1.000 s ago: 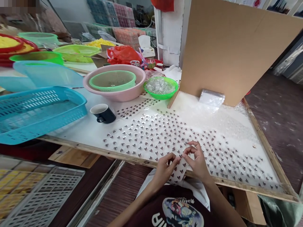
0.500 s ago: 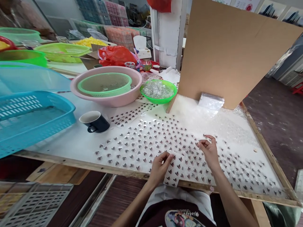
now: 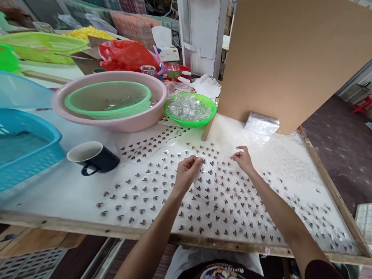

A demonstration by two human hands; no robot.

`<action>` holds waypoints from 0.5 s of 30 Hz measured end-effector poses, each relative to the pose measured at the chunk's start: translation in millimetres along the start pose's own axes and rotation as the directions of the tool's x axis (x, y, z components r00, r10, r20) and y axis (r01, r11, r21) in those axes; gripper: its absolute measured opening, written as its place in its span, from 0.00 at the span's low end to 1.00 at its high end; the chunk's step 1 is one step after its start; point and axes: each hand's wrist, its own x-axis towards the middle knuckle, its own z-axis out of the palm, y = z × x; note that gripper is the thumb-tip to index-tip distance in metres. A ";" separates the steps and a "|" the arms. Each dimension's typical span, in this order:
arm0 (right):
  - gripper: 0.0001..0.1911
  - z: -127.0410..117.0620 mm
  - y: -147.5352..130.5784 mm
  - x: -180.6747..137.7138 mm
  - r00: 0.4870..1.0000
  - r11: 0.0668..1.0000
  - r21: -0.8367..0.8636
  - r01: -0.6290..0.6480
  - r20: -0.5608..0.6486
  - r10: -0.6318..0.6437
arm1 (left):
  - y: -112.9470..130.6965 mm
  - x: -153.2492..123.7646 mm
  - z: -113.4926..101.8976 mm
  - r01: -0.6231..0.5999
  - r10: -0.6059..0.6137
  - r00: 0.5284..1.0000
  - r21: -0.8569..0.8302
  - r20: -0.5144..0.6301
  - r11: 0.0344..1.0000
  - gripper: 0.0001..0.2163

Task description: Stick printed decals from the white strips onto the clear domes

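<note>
My left hand (image 3: 188,173) is over the middle of the white table, thumb and finger pinched on the far end of a clear strip printed with small dark motifs (image 3: 208,190). The strip runs from there toward the front edge. To the right, my right hand (image 3: 243,159) hovers above the motif rows, its index finger raised and thumb against the other fingers. Tiny dark specks show at its fingertips; what it holds is too small to make out. Rows of the same motifs, many under clear shiny rounds, surround both hands.
A dark mug (image 3: 94,158) stands left, near a blue basket (image 3: 31,151) and a pink basin (image 3: 128,123) holding a green colander. A green bowl (image 3: 190,123) of clear pieces sits behind. A cardboard panel (image 3: 285,66) rises at the back right; a wooden rim (image 3: 328,186) edges the table.
My left hand has moved away from the front edge toward the table's middle, taking the strip's end along. My right hand has also moved farther back. The view has shifted.
</note>
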 end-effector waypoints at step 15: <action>0.22 19.6 5.9 32.0 0.985 0.961 -0.271 -0.046 0.146 0.088 | -14.7 1.9 -12.6 0.115 -0.118 0.988 -0.037 -0.102 0.993 0.15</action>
